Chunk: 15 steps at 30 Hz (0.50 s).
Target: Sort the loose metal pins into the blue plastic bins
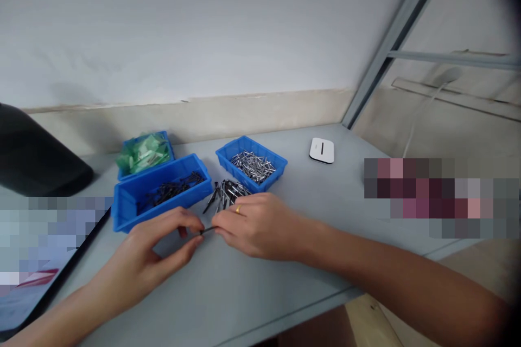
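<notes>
The left hand [140,252] pinches one end of a thin dark pin [209,229] between the tips of its thumb and pointing finger. The right hand [262,225] pinches the other end, with its fingers curled in, and it has a gold ring [238,209] on one finger. The pin is held between the two hands, over the gray table [195,293]. Just behind the right hand is a loose pile of pins [228,192], some dark and some shiny. Behind the left hand is a long blue bin [122,203] with dark pins [175,190] in it. To the right of that, behind the pile, a blue tray [274,176] holds lots of silver pins [254,166]. Behind the long bin is a small blue box [169,143] with green plastic packets [148,150] inside. A white square gadget [322,150] lies farther right. It has a dark stripe and tiny gray marks, too small to read. On the left is a big black thing [36,157], and nearer is a screen [44,276] with a red shape, but its picture is too blocky to read.
</notes>
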Each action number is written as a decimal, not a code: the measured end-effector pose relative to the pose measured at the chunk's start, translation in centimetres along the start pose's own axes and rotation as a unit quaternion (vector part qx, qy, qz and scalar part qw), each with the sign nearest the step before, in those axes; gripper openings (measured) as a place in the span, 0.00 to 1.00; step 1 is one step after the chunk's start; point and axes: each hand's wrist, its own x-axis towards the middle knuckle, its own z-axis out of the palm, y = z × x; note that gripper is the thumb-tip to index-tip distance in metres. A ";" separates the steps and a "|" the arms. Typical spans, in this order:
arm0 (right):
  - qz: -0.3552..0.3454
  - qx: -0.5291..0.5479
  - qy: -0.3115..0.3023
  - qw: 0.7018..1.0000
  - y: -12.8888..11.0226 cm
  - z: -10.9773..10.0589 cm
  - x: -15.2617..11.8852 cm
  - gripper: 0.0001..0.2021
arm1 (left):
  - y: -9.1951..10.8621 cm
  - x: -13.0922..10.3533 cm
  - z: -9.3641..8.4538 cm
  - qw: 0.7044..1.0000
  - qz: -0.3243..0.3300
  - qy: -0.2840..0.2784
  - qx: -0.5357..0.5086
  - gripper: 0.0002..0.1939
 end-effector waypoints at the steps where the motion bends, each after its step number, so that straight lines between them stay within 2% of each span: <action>1: -0.001 0.003 -0.018 1.000 0.0 0.0 0.0 0.12 | 0.1 0.1 -0.1 1.000 0.002 -0.003 0.003 0.06; 6: 0.012 0.012 -0.102 0.995 0.0 -0.6 0.3 0.11 | 0.1 -0.3 -0.8 0.999 0.022 0.007 0.030 0.05; 9: 0.063 0.033 -0.175 0.982 -0.1 -1.2 0.9 0.10 | -0.5 -0.4 -2.3 0.992 0.001 0.033 0.120 0.07; 12: 0.151 0.072 -0.241 0.956 -0.1 -1.6 1.1 0.09 | -1.8 -0.1 -4.3 0.967 -0.002 0.079 0.241 0.09; 15: 0.199 0.082 -0.279 0.936 -0.2 -1.6 1.0 0.10 | -3.5 0.5 -5.8 0.940 -0.025 0.064 0.333 0.15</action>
